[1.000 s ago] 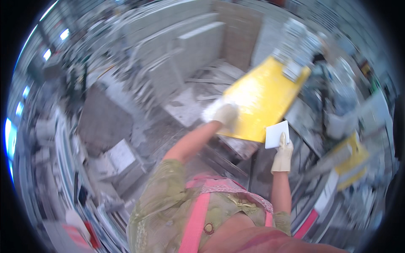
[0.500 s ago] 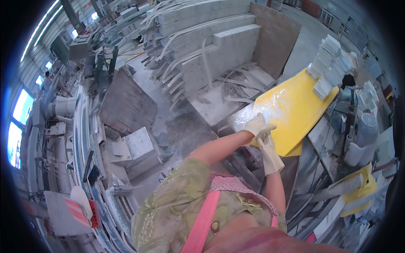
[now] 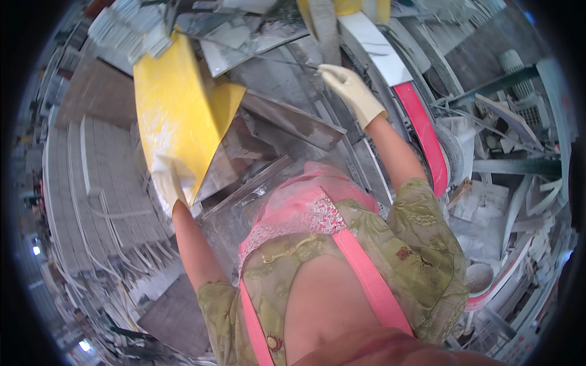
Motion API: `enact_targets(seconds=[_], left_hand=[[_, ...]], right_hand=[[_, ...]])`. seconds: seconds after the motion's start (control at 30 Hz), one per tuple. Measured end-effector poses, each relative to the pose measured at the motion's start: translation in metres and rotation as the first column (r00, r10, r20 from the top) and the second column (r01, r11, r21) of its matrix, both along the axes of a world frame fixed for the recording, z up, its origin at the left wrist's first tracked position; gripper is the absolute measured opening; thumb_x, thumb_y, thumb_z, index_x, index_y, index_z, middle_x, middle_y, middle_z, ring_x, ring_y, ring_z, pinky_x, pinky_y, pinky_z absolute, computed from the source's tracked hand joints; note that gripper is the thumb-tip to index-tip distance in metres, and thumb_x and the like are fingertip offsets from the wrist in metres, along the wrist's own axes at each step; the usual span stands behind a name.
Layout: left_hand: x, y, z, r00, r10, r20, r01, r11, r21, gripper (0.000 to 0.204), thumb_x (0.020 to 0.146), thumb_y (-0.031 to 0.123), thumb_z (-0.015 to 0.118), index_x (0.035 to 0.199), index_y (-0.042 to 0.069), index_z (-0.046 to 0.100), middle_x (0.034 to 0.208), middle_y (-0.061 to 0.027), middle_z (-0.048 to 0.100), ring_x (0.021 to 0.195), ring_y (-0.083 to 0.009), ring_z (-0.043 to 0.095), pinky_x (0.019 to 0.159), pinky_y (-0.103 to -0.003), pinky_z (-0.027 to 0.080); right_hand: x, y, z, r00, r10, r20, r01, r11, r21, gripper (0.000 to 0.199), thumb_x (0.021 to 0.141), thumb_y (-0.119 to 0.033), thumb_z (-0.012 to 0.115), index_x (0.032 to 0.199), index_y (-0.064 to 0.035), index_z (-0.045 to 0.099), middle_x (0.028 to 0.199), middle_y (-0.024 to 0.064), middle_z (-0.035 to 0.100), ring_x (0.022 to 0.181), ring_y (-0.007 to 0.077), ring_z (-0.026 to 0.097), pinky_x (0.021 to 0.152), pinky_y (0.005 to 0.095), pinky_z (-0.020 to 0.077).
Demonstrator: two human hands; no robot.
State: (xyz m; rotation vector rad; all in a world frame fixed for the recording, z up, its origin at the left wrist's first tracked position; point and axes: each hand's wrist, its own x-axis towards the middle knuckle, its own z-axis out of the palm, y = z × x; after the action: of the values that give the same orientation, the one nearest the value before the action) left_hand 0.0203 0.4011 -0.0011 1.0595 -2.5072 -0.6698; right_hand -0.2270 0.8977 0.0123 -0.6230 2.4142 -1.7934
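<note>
My left hand [image 3: 166,188], in a pale rubber glove, is at the lower end of a wet yellow sheet [image 3: 174,91]. Its fingers are blurred around a flat white piece [image 3: 170,165] that lies against the yellow surface. Out to the right, my right hand [image 3: 349,90], also gloved, reaches forward with its fingers stretched out. Its fingertips are near the end of a thin dark rod or cable [image 3: 287,61]; whether they touch it is unclear. Just right of that hand runs a long white and red guard [image 3: 421,131].
Stacked pale slabs [image 3: 101,189] and a brown board [image 3: 97,91] stand on the left. White tiles [image 3: 131,30] are piled at the yellow sheet's far end. Dusty boards [image 3: 293,119] lie between my hands. A green metal bar [image 3: 516,166] and scrap crowd the right.
My view has swung to the right, so the yellow sheet now shows at left. My hands, together before, are wide apart: the right has moved away toward the guard, the left stays by the sheet.
</note>
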Motion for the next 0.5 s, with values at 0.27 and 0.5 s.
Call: enact_targets(seconds=[0.27,0.5], left_hand=[[-0.015,0.055,0.056,0.967,0.255,0.022,-0.251,0.93,0.267,0.067,0.092,0.04,0.063,0.137,-0.006,0.046,0.135,-0.0268,0.056,0.121,-0.0371,0.058,0.102,-0.043,0.046],[-0.01,0.064,0.063,0.945,0.324,0.037,-0.319,0.893,0.317,0.059,0.095,0.028,0.064,0.141,-0.002,0.043,0.138,-0.0215,0.052,0.122,-0.0326,0.055,0.103,-0.045,0.045]], right_hand=[[-0.12,0.115,-0.029,0.84,-0.304,-0.449,0.506,0.736,0.45,0.054,0.093,-0.045,0.062,0.134,-0.0091,0.063,0.13,0.0128,0.064,0.12,0.0339,0.057,0.101,0.0421,0.0461],[-0.193,0.078,-0.029,0.888,-0.212,-0.409,0.454,0.557,0.696,0.066,0.092,-0.053,0.06,0.145,-0.015,0.052,0.155,0.0081,0.043,0.143,0.0317,0.035,0.116,0.0539,0.0286]])
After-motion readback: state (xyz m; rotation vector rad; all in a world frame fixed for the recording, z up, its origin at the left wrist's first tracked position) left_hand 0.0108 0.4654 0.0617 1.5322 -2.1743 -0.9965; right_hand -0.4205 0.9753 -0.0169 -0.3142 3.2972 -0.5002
